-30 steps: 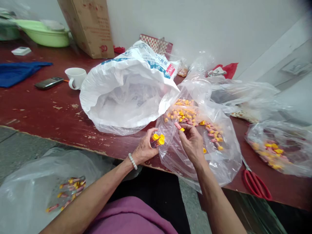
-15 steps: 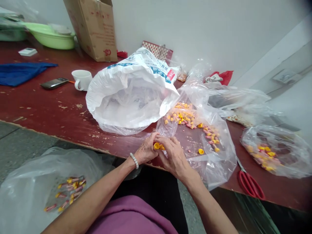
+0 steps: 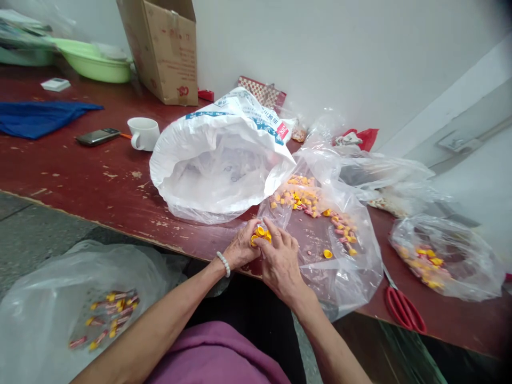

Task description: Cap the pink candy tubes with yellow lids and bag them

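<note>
Several small yellow caps (image 3: 261, 233) are bunched between my two hands at the table's front edge, their hollow ends facing up. My left hand (image 3: 241, 246) is curled around them from the left. On the other side, my right hand (image 3: 281, 257) presses its thumb and fingers against the caps. What lies beneath the caps is hidden by my fingers. Just right of my hands, a clear plastic bag (image 3: 356, 285) lies spread with a pile of yellow-and-pink pieces (image 3: 301, 193) on it. One loose yellow cap (image 3: 327, 254) sits apart from that pile.
A large white sack (image 3: 224, 205) lies with its mouth towards me. Red-handled scissors (image 3: 404, 309) and another bag of pieces (image 3: 448, 261) are at the right. A white mug (image 3: 144, 134) and phone (image 3: 98, 136) stand left. Below left hangs a plastic bag (image 3: 44, 298) holding similar pieces.
The caps between my hands show more fully now, with several visible. My right hand has turned slightly more upright and its fingers have shifted. The whole view has shifted a little.
</note>
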`<state>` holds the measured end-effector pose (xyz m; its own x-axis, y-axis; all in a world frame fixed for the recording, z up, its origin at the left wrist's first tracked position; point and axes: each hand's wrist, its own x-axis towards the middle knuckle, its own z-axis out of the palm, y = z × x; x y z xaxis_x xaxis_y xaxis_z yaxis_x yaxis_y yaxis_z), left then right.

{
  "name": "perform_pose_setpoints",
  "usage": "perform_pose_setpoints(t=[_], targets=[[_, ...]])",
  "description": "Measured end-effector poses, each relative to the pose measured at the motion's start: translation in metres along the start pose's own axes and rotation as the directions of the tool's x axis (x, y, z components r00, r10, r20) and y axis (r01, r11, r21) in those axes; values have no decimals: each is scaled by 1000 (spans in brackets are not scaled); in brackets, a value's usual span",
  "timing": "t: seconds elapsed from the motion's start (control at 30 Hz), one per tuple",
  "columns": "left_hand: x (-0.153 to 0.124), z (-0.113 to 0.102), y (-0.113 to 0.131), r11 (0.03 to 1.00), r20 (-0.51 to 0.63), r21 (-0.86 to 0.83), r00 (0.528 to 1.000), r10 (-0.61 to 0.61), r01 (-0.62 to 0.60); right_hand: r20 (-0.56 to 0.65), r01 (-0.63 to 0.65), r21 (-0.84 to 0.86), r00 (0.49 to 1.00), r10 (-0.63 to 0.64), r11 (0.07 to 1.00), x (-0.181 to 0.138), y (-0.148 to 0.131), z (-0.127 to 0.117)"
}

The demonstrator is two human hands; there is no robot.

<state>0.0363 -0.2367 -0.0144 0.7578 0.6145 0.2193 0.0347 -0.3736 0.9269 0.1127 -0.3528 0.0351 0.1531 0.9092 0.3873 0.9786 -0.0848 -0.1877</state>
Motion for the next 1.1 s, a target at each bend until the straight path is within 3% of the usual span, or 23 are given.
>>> perform_pose_setpoints(t=[0.1,0.2,0.37,0.5,0.6,0.7,0.83,0.97,1.03,1.1], targets=[[-3,-3,-1,999,-32,-46,999,-11,10,-112,-84,265,987,117,961,-1,9,-11],[-11,-8,5,989,-5,-145,1000,-27,26,-196,-109,337,963,183,935,-2,12,-22],[-27,-21,25,944,56,-329,998,6,13,-115,96,166,990,-78,981,1,-8,-19],[-44,-27,36,876,215,-464,976,-33,132,-60,308,63,951,-305,949,-2,-30,-6],[-64,-27,34,734,289,-605,944,-159,309,-51,328,60,944,-325,943,-11,-40,5],[-87,-26,23,500,338,-745,896,-288,442,-12,345,80,938,-346,935,-19,-47,20],[-118,-31,11,363,311,-819,875,-370,445,22,423,156,902,-431,892,-25,-67,40],[-150,-55,-3,367,225,-829,853,-471,421,112,428,316,869,-482,847,-22,-101,58],[-169,-77,-17,399,166,-798,801,-575,452,173,413,348,854,-490,842,-18,-112,66],[-191,-104,-37,444,49,-756,719,-694,480,193,383,350,863,-466,855,-12,-113,70]])
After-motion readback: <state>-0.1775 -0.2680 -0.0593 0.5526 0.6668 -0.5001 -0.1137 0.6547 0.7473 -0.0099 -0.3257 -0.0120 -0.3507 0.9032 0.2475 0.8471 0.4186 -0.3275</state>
